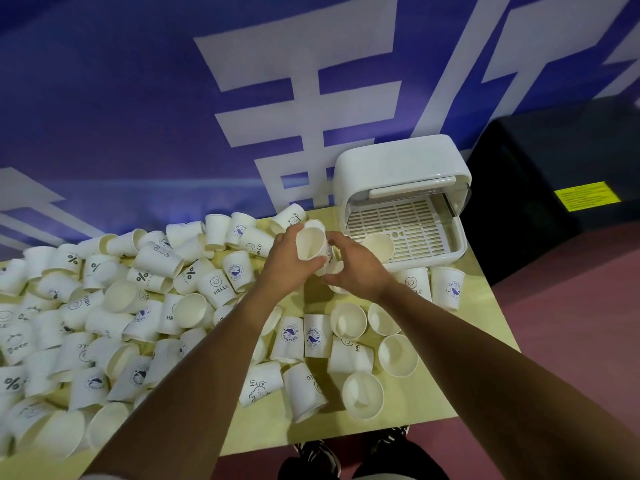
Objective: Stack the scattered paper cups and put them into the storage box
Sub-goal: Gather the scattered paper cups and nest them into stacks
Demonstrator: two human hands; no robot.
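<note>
Closest to the viewer and well short of the storage box: dark shoes on a reddish floor, below the near edge of a pale yellow bench. Two bare forearms reaching up and away, meeting just in front and to the left of the storage box.

Fingers of the left hand curled round the side of a held cup. From the other side, the right hand cupped against the same cup, fingers curled under its lower end, thumb on its wall.

Held cup white and plain inside, tilted with its mouth toward the camera, a second rim showing just behind it. Held above the bench, just beside the storage box but apart from it.

Left of and nearer than the storage box, dozens of scattered cups of white paper, mostly on their sides, some upright. Readable prints: "HELLO" with a smiley, "%", "Bear", "Hi" beside a cartoon figure, and a round blue whale badge with lettering too small to read.

Storage box white and rounded, lid raised, slatted beige tray inside, one loose cup resting at the tray's front.

Behind the storage box, a purple-blue wall with huge white characters. To its right, a black cabinet with a yellow label, text unreadable.
</note>
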